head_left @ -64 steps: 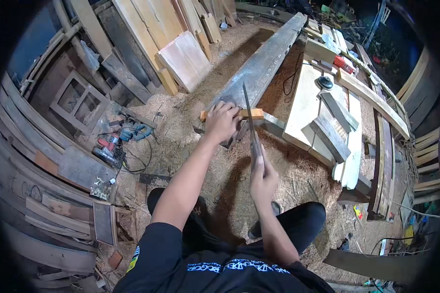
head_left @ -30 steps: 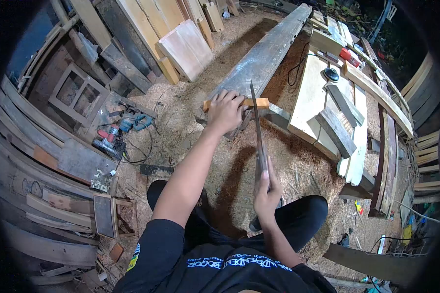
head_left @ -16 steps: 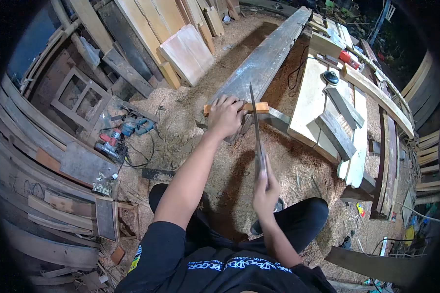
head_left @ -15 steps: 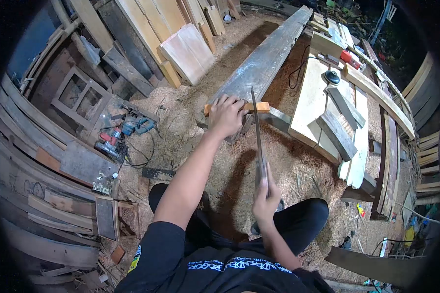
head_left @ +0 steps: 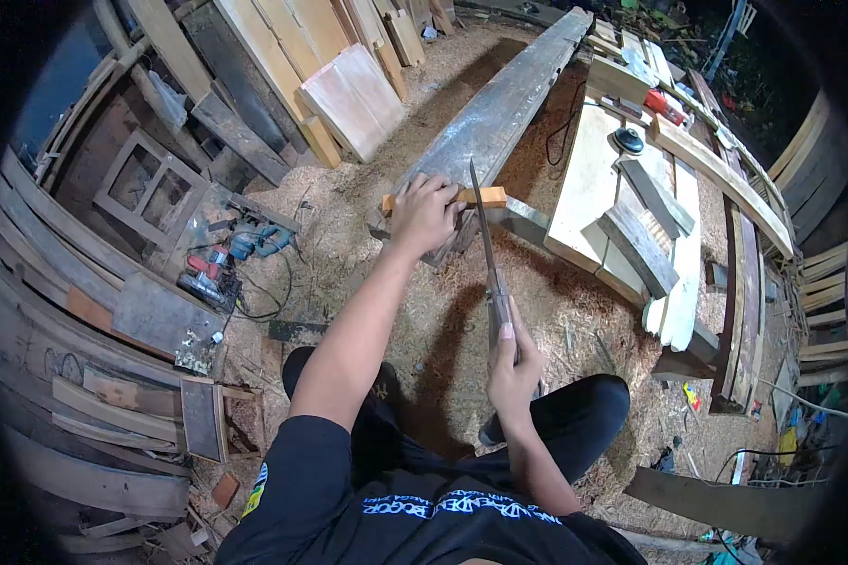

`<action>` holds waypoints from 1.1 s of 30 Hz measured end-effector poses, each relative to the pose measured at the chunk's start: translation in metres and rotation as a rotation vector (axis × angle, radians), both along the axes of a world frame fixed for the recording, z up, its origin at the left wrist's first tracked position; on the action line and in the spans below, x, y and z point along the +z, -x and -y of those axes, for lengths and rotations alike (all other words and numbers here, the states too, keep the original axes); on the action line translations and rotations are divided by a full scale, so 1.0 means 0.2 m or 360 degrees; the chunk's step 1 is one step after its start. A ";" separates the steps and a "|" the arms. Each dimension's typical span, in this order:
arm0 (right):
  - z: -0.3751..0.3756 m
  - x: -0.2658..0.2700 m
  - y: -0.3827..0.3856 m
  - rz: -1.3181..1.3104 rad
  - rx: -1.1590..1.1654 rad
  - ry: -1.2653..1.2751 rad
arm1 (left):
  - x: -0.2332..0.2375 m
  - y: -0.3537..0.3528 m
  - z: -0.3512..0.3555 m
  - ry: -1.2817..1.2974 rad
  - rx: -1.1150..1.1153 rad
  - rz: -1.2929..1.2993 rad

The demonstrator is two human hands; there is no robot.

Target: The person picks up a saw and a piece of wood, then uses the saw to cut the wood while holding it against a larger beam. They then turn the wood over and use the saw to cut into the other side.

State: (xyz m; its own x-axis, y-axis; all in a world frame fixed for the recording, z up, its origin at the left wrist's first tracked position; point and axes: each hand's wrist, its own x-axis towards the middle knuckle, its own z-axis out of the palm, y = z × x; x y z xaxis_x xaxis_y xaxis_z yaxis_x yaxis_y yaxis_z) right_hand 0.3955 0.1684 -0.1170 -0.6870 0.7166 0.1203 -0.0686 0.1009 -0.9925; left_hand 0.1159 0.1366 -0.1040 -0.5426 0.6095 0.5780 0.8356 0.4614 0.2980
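Note:
My left hand [head_left: 422, 215] presses down on a short orange-brown strip of wood [head_left: 488, 197], fingers curled over it. The strip lies crosswise on the near end of a long, worn plank bench [head_left: 499, 104], and its right end sticks out past the bench edge. In my right hand [head_left: 515, 372] is the handle of a handsaw [head_left: 489, 259]. Its narrow blade points away from me and crosses the strip just right of my left fingers. The grip is mostly covered by my right hand.
Right of the bench, boards [head_left: 575, 179] carry loose timber pieces [head_left: 639, 250] and a black round-topped tool [head_left: 628, 141]. Corded power tools [head_left: 221, 264] lie on the floor at left. Planks [head_left: 353, 99] lean at the back; sawdust and shavings cover the ground.
The view has shifted slightly, so the bench and strip appear a little further left and up. The saw now slants a bit more, its tip leaning left. Both hands keep their hold.

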 end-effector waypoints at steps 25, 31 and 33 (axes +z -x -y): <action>0.06 -0.03 -0.05 -0.0117 -0.0032 -0.0098 | -0.01 0.00 0.00 0.0037 0.0029 0.0098; -0.09 0.08 0.15 -0.0038 0.0018 -0.0177 | -0.01 0.01 -0.01 -0.0002 0.0005 0.0039; -0.08 0.09 0.21 0.0007 0.0019 -0.0127 | 0.00 0.01 0.00 -0.0013 -0.0009 0.0078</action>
State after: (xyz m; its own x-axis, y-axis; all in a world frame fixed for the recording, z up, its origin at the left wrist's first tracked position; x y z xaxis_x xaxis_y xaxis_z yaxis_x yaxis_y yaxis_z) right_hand 0.3531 0.1844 -0.0982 -0.6962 0.6966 0.1736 -0.0657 0.1789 -0.9817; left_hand 0.1140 0.1373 -0.1035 -0.5672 0.6081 0.5554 0.8224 0.4542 0.3425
